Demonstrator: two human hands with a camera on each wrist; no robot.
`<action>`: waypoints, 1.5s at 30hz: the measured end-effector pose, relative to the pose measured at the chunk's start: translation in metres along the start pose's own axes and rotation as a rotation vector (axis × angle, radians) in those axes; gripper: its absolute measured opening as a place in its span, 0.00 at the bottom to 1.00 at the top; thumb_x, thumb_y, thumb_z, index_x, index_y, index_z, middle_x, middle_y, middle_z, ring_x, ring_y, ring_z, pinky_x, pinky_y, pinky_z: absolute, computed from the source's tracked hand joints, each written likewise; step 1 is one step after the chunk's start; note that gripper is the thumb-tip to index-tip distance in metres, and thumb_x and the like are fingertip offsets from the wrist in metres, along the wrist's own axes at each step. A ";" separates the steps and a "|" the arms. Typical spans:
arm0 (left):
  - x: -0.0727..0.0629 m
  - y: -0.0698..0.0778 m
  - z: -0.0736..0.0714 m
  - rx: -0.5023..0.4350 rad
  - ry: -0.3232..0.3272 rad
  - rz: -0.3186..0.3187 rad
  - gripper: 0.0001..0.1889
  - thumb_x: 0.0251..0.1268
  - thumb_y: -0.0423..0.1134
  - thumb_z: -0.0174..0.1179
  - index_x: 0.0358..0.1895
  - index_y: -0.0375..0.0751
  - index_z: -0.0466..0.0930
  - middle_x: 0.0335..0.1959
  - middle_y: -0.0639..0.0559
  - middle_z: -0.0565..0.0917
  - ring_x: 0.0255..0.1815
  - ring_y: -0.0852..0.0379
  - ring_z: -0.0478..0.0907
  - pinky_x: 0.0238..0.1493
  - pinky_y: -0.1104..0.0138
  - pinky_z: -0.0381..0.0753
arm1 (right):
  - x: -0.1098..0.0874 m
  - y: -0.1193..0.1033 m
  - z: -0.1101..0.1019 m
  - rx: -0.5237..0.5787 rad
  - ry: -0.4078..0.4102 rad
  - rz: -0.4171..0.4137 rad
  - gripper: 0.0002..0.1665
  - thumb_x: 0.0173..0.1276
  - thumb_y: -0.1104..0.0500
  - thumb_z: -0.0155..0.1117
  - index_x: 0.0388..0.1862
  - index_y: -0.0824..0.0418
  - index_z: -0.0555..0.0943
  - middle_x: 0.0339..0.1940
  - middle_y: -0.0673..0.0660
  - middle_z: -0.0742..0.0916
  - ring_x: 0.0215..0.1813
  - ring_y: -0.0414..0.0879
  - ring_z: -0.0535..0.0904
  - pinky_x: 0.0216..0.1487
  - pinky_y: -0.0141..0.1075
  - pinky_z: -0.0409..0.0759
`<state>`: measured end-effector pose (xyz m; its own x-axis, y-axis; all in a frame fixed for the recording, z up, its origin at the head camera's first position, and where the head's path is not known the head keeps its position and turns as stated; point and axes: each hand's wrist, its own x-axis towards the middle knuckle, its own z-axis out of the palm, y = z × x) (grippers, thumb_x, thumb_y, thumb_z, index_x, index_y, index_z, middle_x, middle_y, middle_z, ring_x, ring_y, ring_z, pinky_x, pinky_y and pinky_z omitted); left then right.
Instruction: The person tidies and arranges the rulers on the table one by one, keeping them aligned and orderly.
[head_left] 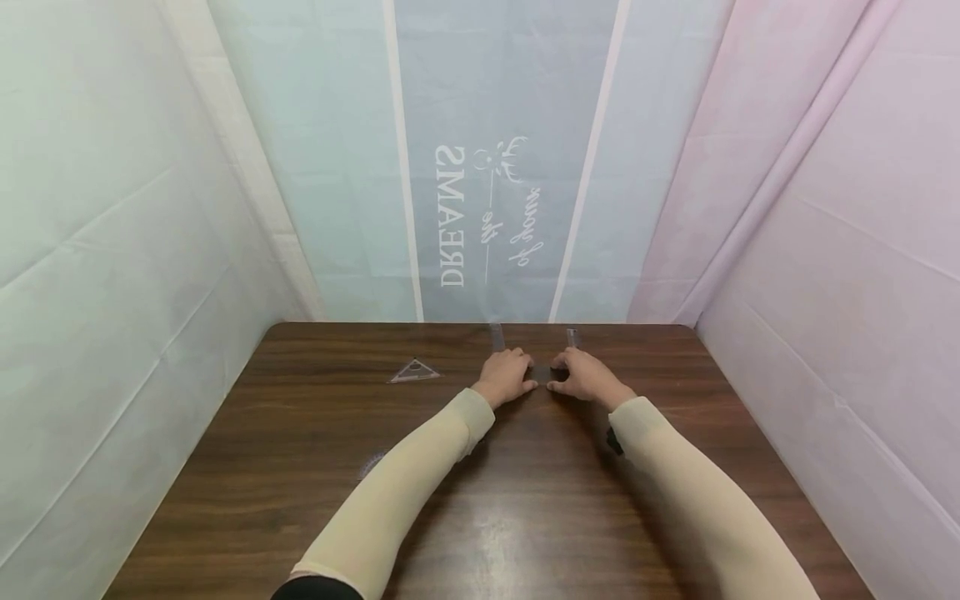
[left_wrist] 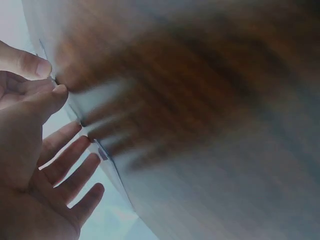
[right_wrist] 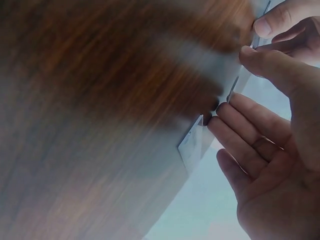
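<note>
Both hands are over the far middle of the table, facing each other. Between their fingertips lies a small, thin greyish flat piece (head_left: 542, 375), its kind too unclear to tell. My left hand (head_left: 506, 377) is at its left edge, thumb and fingers apart and fairly straight; the left wrist view shows the spread left fingers (left_wrist: 70, 175) low at the table surface. My right hand (head_left: 588, 379) mirrors it at the right edge, its fingers (right_wrist: 245, 132) extended. One clear ruler (head_left: 497, 337) extends beyond the left hand, and another clear strip (head_left: 573, 337) beyond the right.
A clear set square (head_left: 415, 372) lies left of the hands. Nearer, a clear protractor (head_left: 371, 464) is partly covered by the left sleeve. The brown wooden table (head_left: 510, 517) ends at a hanging cloth backdrop (head_left: 495, 100), with fabric walls at both sides.
</note>
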<state>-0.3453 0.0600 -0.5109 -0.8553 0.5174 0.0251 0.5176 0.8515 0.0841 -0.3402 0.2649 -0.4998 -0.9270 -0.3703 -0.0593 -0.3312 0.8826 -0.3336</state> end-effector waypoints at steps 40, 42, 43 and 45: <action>-0.067 -0.050 -0.016 -0.139 0.127 0.144 0.25 0.72 0.59 0.71 0.65 0.51 0.87 0.58 0.55 0.86 0.56 0.54 0.80 0.61 0.59 0.81 | -0.022 -0.059 0.013 0.066 0.079 -0.221 0.26 0.73 0.51 0.77 0.62 0.65 0.84 0.54 0.57 0.85 0.56 0.53 0.84 0.58 0.52 0.85; -0.069 -0.051 -0.017 -0.139 0.131 0.147 0.26 0.72 0.59 0.71 0.65 0.51 0.87 0.57 0.55 0.86 0.56 0.54 0.80 0.61 0.59 0.81 | -0.023 -0.061 0.013 0.063 0.077 -0.220 0.27 0.73 0.51 0.77 0.62 0.65 0.85 0.53 0.57 0.85 0.55 0.52 0.84 0.57 0.51 0.85; -0.071 -0.052 -0.018 -0.139 0.132 0.148 0.26 0.72 0.59 0.71 0.65 0.50 0.87 0.57 0.55 0.86 0.56 0.54 0.80 0.60 0.59 0.81 | -0.023 -0.062 0.013 0.061 0.075 -0.221 0.27 0.73 0.51 0.77 0.63 0.65 0.85 0.53 0.57 0.85 0.55 0.52 0.85 0.57 0.51 0.85; -0.073 -0.053 -0.019 -0.137 0.132 0.149 0.26 0.71 0.59 0.71 0.65 0.50 0.87 0.56 0.55 0.86 0.56 0.54 0.80 0.60 0.59 0.80 | -0.024 -0.064 0.013 0.062 0.063 -0.212 0.27 0.73 0.50 0.77 0.63 0.64 0.84 0.54 0.57 0.85 0.56 0.52 0.85 0.57 0.50 0.86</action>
<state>-0.3103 -0.0243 -0.4984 -0.7698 0.6133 0.1770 0.6382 0.7423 0.2040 -0.2943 0.2132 -0.4888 -0.8476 -0.5250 0.0768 -0.5102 0.7667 -0.3898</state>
